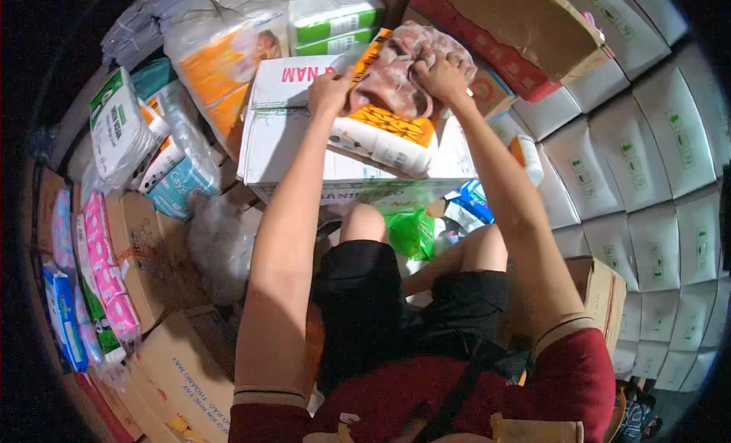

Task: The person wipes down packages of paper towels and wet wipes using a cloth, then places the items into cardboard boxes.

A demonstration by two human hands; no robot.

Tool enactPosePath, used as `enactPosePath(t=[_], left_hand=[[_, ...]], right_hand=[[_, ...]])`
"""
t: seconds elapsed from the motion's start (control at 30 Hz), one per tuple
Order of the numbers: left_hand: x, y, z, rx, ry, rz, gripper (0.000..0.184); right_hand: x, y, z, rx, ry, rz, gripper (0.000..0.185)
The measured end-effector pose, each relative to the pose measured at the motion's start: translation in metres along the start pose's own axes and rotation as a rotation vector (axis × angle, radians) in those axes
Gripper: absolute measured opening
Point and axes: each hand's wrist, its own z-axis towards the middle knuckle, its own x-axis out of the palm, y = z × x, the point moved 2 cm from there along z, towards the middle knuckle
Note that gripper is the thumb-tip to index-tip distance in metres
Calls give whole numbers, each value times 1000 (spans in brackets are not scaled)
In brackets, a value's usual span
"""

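White cartons (582,165) stand stacked at right. On a box (278,150), the right hand (444,78) curls onto mottled cloth (388,78) over an orange pack (396,125); the left hand (330,95), half-curled beside it, hides its grip.

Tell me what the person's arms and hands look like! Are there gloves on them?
No gloves: the left hand and right hand are both bare. The left sleeve and right sleeve are short and dark red, each ending in a tan band. Below the sleeves, the arms are uncovered.
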Motion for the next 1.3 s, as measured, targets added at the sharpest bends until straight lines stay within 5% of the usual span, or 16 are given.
enactPosePath(t=[0.17,0.4,0.67,0.8,0.87,0.9,0.93,1.0,1.07,1.2,1.3], left_hand=[[4,4,4,32,-94,48,53],[0,1,2,102,-126,119,55],[-3,8,10,107,-93,202,57],[-5,2,0,138,82,212,67],[-3,3,-4,104,181,52,69],[0,8,-3,74,231,-73,69],[3,12,-3,41,283,-197,69],[-4,-6,-19,21,325,-211,66],[-5,-11,-24,1,348,-253,65],[0,-2,-12,-10,372,-280,65],[2,5,-11,-58,373,-337,62]], right_hand=[[-46,36,-96,-221,-263,48,48],[-84,62,-175,-341,-194,277,60],[-103,32,-216,-410,-103,538,51],[-106,4,-219,-45,-235,974,36],[-124,-9,-212,336,-238,1186,29],[-119,-9,-201,368,-408,1453,32],[-120,-13,-202,535,-349,1401,41],[-74,-17,-189,579,-117,1525,49],[-46,10,-176,353,-38,1520,59],[-19,18,-141,538,-151,1349,67],[1,-8,-95,418,-195,1379,68]])
